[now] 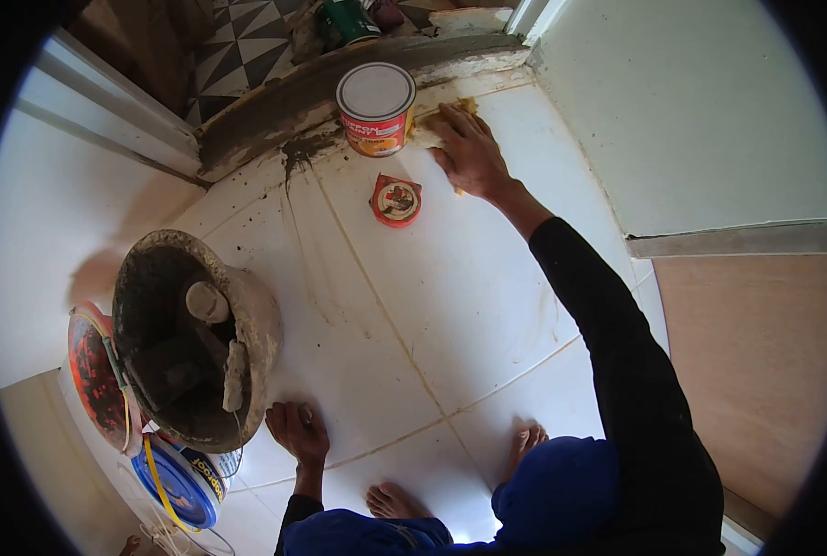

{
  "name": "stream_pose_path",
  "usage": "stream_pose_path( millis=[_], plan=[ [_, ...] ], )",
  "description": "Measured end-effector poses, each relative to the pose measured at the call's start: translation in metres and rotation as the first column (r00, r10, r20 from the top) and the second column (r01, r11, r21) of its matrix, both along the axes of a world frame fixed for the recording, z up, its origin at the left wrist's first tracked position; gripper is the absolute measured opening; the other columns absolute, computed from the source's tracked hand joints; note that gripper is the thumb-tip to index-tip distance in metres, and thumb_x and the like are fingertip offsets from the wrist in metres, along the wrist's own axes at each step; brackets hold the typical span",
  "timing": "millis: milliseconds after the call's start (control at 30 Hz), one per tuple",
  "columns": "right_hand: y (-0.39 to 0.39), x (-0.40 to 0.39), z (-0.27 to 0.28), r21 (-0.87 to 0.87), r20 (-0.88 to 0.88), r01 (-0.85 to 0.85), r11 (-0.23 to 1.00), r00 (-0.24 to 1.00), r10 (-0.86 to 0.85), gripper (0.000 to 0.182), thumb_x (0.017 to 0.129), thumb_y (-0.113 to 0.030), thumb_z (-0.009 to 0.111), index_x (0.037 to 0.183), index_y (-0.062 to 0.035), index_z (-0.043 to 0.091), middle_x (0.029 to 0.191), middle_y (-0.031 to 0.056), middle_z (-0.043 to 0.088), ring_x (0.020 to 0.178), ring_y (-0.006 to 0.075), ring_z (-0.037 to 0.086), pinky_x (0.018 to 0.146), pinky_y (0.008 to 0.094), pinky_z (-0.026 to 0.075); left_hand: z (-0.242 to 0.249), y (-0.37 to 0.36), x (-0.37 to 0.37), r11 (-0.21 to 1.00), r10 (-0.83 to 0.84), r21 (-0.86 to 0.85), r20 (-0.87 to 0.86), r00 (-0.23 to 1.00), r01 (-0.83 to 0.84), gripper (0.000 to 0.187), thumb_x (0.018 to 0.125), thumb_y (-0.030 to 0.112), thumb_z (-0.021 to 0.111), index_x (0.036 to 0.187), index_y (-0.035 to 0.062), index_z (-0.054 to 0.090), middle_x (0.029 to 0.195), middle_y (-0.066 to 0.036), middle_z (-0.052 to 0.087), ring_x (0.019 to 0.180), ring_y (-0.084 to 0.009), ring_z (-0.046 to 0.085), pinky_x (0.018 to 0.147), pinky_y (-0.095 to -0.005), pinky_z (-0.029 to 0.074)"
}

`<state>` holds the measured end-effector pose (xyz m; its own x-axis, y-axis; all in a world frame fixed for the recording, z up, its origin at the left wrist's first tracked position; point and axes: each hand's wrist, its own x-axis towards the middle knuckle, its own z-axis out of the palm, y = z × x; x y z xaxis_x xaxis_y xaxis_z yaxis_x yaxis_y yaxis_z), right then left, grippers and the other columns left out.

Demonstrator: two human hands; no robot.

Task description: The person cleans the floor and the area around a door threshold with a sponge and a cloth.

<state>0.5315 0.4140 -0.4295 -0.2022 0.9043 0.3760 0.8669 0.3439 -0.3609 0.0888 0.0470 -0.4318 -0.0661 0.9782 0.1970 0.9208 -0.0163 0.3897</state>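
Observation:
My right hand (pixel 472 157) reaches forward to the tiled floor near the rough cement threshold (pixel 293 107), pressing on a yellowish sponge or cloth (pixel 470 105) mostly hidden under its fingers. Left of that hand stands a closed red paint can (pixel 376 134) with a grey lid. A round red tape roll (pixel 397 201) lies flat on the tiles below the can. My left hand (pixel 297 432) is low, beside the cement-caked bucket (pixel 263 324), its fingers curled; what they hold, if anything, is too small to tell.
Inside the bucket are a white cup-like item (pixel 207 303) and a tool. A red-stained pail (pixel 94 371) and a blue-lidded tub (pixel 177 482) stand at the left. Dark wet smears (pixel 304 151) mark the floor by the threshold. My bare feet (pixel 397 501) are at the bottom.

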Motion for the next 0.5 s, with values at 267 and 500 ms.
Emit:
stream_pose_path(
  millis=[267, 500],
  plan=[
    [0.082, 0.089, -0.022, 0.035, 0.218, 0.301, 0.953, 0.928, -0.301, 0.051, 0.105, -0.044, 0.059, 0.15, -0.0208, 0.06, 0.157, 0.0295, 0.048, 0.147, 0.046, 0.046, 0.122, 0.0583, 0.036, 0.002, 0.006, 0.002, 1.0, -0.01, -0.005, -0.033, 0.999, 0.01, 0.032, 0.093, 0.012, 0.061, 0.071, 0.0093, 0.038, 0.076, -0.014, 0.039, 0.076, -0.036, 0.042, 0.069, -0.0489, 0.031],
    [0.067, 0.046, -0.036, 0.108, 0.198, 0.192, 0.975, 0.957, -0.21, 0.05, 0.106, -0.036, 0.056, 0.152, -0.016, 0.056, 0.152, 0.0207, 0.058, 0.145, 0.0428, 0.05, 0.122, 0.0628, 0.033, 0.001, 0.009, 0.007, 1.0, 0.027, -0.011, -0.037, 0.999, -0.027, 0.028, 0.088, 0.009, 0.06, 0.071, 0.0092, 0.038, 0.076, -0.014, 0.038, 0.075, -0.0358, 0.041, 0.068, -0.0487, 0.029]
  ],
)
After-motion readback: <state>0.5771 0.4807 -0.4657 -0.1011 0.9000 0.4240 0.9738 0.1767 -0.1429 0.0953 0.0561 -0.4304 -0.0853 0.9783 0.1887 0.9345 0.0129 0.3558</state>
